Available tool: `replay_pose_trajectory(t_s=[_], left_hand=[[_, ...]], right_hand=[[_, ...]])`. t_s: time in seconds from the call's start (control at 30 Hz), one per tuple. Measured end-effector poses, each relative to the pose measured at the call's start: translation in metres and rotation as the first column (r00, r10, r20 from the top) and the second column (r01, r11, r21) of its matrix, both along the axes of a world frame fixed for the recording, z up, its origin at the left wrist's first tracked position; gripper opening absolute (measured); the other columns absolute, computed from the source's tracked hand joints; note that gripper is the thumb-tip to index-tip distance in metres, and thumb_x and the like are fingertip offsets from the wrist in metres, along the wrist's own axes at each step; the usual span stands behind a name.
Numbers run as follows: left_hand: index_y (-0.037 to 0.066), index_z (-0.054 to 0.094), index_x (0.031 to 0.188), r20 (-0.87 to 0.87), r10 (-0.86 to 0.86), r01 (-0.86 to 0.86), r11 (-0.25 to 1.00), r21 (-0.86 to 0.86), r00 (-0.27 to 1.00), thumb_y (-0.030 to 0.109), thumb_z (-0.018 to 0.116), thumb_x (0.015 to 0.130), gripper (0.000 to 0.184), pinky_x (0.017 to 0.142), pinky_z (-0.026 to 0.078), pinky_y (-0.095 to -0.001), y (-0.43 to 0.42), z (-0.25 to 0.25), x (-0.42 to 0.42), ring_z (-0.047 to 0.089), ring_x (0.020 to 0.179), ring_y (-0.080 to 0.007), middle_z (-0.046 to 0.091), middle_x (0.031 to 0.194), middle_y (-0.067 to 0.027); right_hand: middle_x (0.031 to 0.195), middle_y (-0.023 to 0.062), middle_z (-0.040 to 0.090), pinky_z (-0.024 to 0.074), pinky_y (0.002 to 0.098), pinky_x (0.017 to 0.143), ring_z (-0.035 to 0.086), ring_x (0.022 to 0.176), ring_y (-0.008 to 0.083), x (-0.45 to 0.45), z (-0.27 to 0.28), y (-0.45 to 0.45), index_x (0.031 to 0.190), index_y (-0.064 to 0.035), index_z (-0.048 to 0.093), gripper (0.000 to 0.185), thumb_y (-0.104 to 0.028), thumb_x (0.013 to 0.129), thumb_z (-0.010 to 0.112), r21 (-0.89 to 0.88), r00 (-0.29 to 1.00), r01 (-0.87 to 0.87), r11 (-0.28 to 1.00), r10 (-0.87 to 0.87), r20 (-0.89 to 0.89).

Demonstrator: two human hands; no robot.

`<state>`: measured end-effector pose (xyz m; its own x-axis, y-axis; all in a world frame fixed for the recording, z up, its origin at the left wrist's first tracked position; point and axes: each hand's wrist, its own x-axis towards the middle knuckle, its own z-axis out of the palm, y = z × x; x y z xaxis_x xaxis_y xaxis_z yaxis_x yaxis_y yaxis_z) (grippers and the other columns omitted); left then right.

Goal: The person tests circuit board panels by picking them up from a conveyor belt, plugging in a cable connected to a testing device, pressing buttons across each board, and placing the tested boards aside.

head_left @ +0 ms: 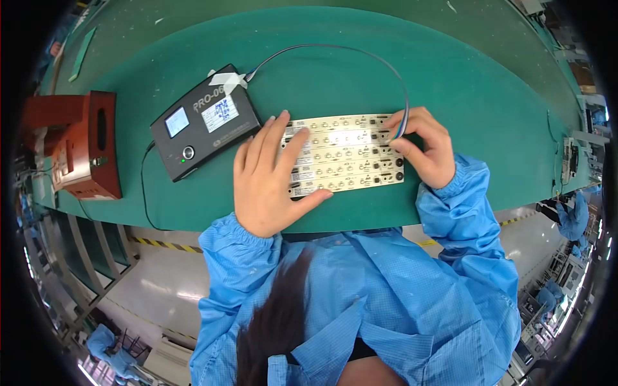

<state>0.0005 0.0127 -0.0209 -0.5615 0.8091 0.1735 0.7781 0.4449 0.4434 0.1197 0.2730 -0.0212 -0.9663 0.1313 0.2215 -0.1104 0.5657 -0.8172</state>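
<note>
A cream panel of several circuit board strips (347, 170) lies on the green table. My left hand (264, 183) rests over the panel's left end, fingers spread, covering part of it. At the right end, my right hand (429, 147) pinches the end of a thin multi-wire cable (404, 122) against the second strip from the top. Fingers hide the cable's tip, so I cannot tell how it meets the board. A bright white patch shows on that strip. The cable arcs back to a black programmer box (199, 138) marked PRO-06, with a lit screen and a green light.
A reddish-brown metal fixture (90, 148) stands at the table's left. A black cord (143, 193) runs from the box toward the front edge. Beyond the table are racks and other people in blue (573, 219). Yellow-black tape (167, 244) marks the floor.
</note>
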Motion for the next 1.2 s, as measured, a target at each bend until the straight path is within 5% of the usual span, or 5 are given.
replay_pose_trajectory(t_s=[1.2], left_hand=[[0.009, 0.051, 0.131, 0.004, -0.007, 0.007, 1.000, -0.030, 1.000, 0.054, 0.076, 0.064, 0.085, 0.105, 0.029, -0.0477, -0.0038, -0.0032, -0.0020, 0.040, 0.130, -0.0373, 0.040, 0.145, -0.0181]], right_hand=[[0.093, 0.0105, 0.065, 0.0468, 0.0332, 0.079, 0.059, 0.088, 0.0236, 0.0091, -0.0054, -0.0085, 0.086, -0.0006, 0.066, 0.012, -0.001, 0.076, 0.072, 0.052, 0.997, 0.048, 0.997, -0.051, 0.050]])
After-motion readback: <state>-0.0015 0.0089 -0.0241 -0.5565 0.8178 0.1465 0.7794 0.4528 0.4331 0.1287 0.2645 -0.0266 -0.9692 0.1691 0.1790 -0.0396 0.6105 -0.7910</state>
